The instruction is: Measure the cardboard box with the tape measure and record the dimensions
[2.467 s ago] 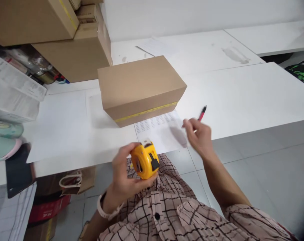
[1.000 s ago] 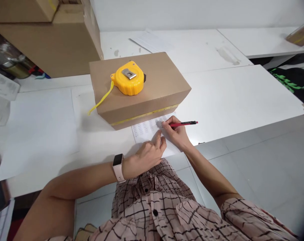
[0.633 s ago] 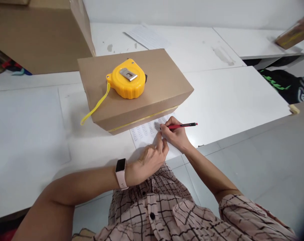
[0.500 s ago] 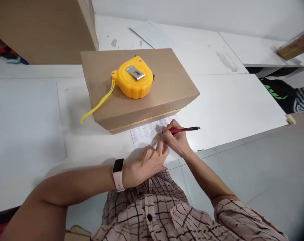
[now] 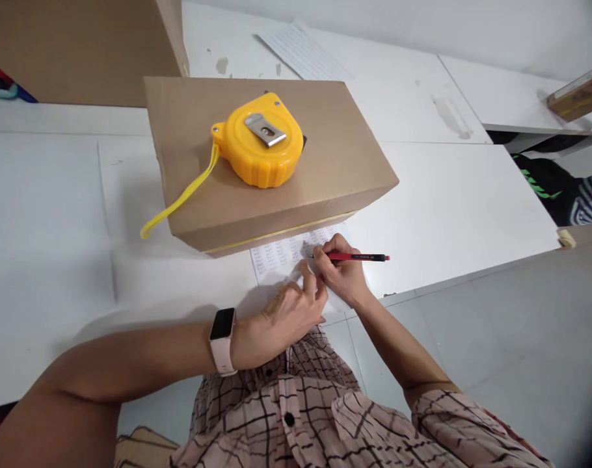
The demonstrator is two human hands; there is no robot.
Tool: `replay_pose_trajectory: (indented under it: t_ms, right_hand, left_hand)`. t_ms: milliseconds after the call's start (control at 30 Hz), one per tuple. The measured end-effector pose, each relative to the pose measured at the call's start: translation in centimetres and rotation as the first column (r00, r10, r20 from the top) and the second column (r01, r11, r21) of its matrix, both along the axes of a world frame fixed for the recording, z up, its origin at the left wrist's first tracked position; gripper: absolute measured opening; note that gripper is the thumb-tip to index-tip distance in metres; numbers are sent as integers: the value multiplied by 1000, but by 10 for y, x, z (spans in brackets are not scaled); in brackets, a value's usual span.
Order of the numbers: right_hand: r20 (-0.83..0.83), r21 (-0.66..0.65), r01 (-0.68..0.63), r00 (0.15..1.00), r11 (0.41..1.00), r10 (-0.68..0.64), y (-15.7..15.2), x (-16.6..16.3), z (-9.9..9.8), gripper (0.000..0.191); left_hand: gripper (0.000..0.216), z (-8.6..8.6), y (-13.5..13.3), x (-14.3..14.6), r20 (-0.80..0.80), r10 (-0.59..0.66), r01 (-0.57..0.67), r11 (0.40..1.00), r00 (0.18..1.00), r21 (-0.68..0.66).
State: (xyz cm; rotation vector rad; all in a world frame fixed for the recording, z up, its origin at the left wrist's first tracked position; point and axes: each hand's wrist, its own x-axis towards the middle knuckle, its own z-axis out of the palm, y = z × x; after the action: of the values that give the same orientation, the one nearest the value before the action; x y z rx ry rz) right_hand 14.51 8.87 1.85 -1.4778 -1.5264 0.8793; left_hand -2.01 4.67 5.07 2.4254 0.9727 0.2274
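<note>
My right hand (image 5: 343, 273) is closed around a red and black pen (image 5: 362, 257), whose tip meets a sheet of paper (image 5: 281, 255) covered in rows of handwriting. Resting on the lower part of that sheet is my left hand (image 5: 296, 305), its fingers partly stretched out and nothing held. Behind the sheet, partly over its far edge, stands a closed brown cardboard box (image 5: 335, 153). A yellow tape measure (image 5: 264, 146) with a silver clip and a yellow wrist strap lies on top of the box.
A larger cardboard box (image 5: 91, 52) stands at the back left. Another written sheet (image 5: 303, 49) lies near the wall on the white table (image 5: 452, 208). At the far right are a small carton (image 5: 579, 94) and dark cloth items (image 5: 544, 179) in an opening.
The view has shifted slightly, so the box and tape measure look a little higher and larger. The outer end of the pen has tipped slightly down; both hands stay on the paper.
</note>
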Motion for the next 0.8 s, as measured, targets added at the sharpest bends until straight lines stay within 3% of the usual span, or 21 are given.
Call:
replay_pose_trajectory:
  t_ms: [133,233,400,600,800]
  right_hand:
    - [-10,23,-10,1000,1000,11,1,1,-3,32]
    - [-14,47,-8,1000,999,9,1,1,-5,31]
    - [-13,53,-15,1000,998,15,2,1,-6,30]
    - [-20,84,-4,1000,996,5,3,2,-6,28]
    - [-10,84,-17,1000,996,18,3,2,-5,28]
  left_hand:
    - [38,7,2,1,-195,-56,98,973,979,211]
    - [38,14,3,0,-312,-56,179,906,949,383]
    - [44,12,3,1,-402,-19,248,814,915,526]
    - [42,8,1,0,-413,25,247,767,910,592]
    - [45,9,1,-1,-401,11,236,792,916,562]
